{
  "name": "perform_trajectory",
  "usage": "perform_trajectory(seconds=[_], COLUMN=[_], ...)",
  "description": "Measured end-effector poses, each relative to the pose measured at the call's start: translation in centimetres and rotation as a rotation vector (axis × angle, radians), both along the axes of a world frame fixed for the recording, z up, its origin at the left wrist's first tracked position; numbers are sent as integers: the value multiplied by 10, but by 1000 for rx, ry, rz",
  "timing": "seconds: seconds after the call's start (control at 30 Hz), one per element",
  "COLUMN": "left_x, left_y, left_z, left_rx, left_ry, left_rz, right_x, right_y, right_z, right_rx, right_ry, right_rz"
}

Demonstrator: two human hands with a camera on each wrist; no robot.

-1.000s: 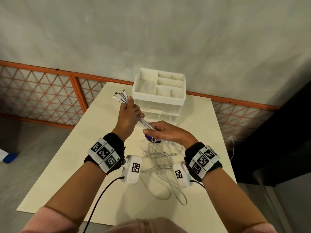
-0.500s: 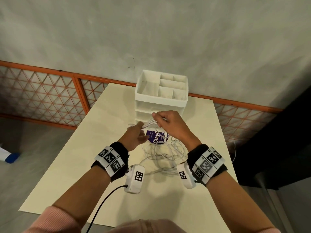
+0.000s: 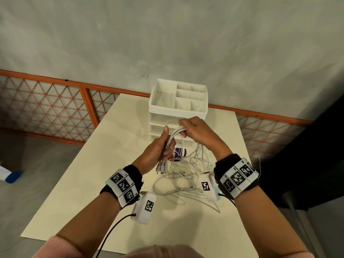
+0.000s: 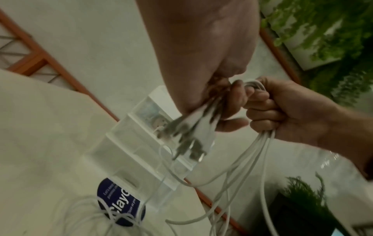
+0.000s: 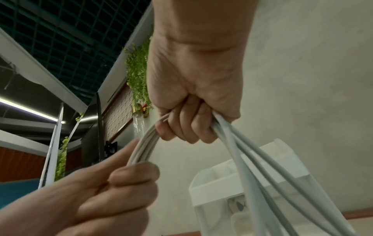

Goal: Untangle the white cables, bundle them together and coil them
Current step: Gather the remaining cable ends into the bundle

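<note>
Several white cables (image 3: 174,135) run as one bundle between my two hands above the cream table (image 3: 96,164). My left hand (image 3: 158,149) grips the bundle near its connector ends (image 4: 189,137), which hang down below the fist. My right hand (image 3: 193,127) grips the same bundle a little farther on, where it bends over (image 5: 145,143). From the right fist the cables (image 5: 262,167) drop to a loose heap (image 3: 182,181) on the table. Both hands are raised in front of the organizer.
A white drawer organizer (image 3: 177,107) with open top compartments stands at the table's far end. A round purple-labelled container (image 3: 177,153) sits under the hanging cables. An orange lattice fence (image 3: 46,108) runs behind the table, and a blue and white object (image 3: 9,175) lies on the floor at left.
The left hand dropped from high at left, then turned so the connector ends now point down. The right hand moved up and away along the bundle, bending it over.
</note>
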State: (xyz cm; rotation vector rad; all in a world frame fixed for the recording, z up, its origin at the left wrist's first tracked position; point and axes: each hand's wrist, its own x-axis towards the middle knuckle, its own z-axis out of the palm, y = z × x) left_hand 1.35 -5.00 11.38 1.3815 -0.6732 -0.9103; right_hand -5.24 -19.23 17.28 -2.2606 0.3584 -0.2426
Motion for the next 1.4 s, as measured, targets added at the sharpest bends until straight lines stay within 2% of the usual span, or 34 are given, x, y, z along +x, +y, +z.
perform_trajectory(seconds=[0.1, 0.17, 0.23, 0.37, 0.5, 0.6, 0.77, 1.0, 1.23, 1.4], left_x=[-6, -8, -3, 14, 19, 14, -3, -8, -10, -11], left_y=[2, 3, 2, 3, 5, 3, -11, -23, -25, -30], left_z=[4, 10, 18, 34, 30, 22, 9, 2, -2, -4], left_rx=[-3, -42, -91, -119, -88, -82, -67, -90, -125, -98], left_ry=[-53, -58, -83, -151, -146, -131, -199, -309, -234, -175], left_rz=[0, 13, 53, 141, 176, 192, 115, 115, 40, 76], right_x=[-2, -1, -2, -11, -16, -12, 5, 12, 9, 7], right_y=[-9, -13, -16, -19, -17, -12, 3, 8, 1, 1], right_z=[1, -3, -9, -33, -44, -42, -42, -45, -37, -41], right_rx=[38, 137, 265, 391, 461, 598, 651, 759, 846, 888], right_ry=[-6, 3, 49, 136, 20, -103, -167, -104, 43, 119], right_rz=[-31, -56, -35, 37, -65, -157, -284, -272, -211, -189])
